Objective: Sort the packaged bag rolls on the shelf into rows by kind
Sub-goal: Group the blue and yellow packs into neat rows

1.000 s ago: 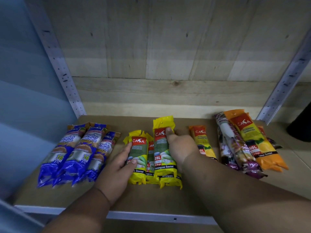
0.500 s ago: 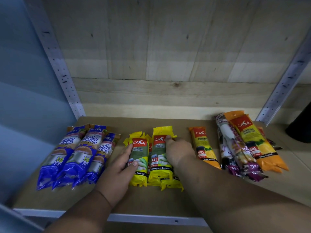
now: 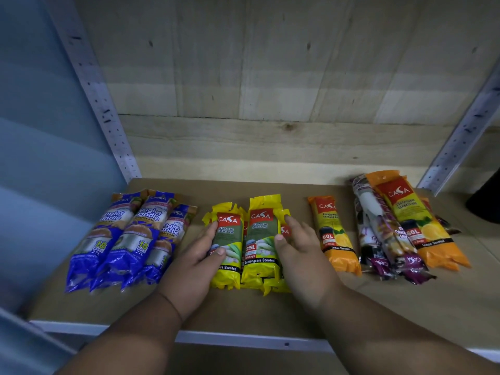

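Observation:
Yellow 25L packs [image 3: 259, 239] lie side by side at the middle of the shelf board [image 3: 243, 307]. My left hand [image 3: 194, 258] presses against the left yellow pack [image 3: 228, 239], thumb lying on its front. My right hand [image 3: 297, 247] lies flat against the group's right side, covering another yellow pack [image 3: 284, 228]. Three blue packs [image 3: 121, 239] form a row at the left. One orange 60L pack [image 3: 332, 234] lies right of my right hand. Further right, another orange pack [image 3: 416, 220] lies on top of purple packs [image 3: 384, 239].
Perforated metal uprights stand at the back left [image 3: 97, 90] and back right [image 3: 460, 131], with a wooden plank wall behind. The shelf's metal front lip [image 3: 243, 338] runs below my wrists. A dark object [image 3: 487, 201] sits at the far right edge.
My right hand slid off the top of the middle yellow pack to the group's right side. The yellow packs now lie closer together and more even. My left hand stays put.

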